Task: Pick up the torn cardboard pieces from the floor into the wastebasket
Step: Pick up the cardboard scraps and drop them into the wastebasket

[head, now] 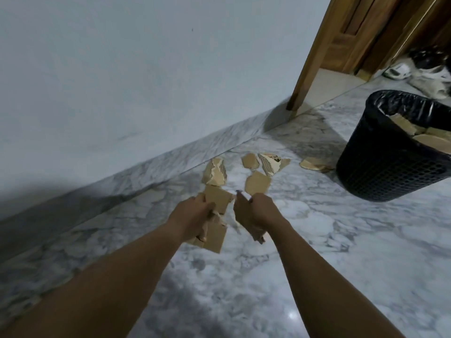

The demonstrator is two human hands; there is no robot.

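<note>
My left hand (192, 215) grips a bunch of torn brown cardboard pieces (216, 215) that stick out above and below the fist. My right hand (260, 211) is closed on another brown cardboard piece (245, 217) held edge-on. Several more torn pieces lie on the marble floor just beyond my hands: a crumpled one (214, 173), a flat one (257, 182), a printed one (269, 163) and one beside the basket (313, 164). The black mesh wastebasket (380, 167) stands at the right, lined with a black bag, with cardboard pieces (429, 140) inside.
A white wall (122, 81) with a marble skirting (170, 157) runs along the left. A wooden door frame (312, 57) stands behind the basket. Shoes and clutter (419, 69) lie at the far right. The marble floor (244, 276) stretches toward me.
</note>
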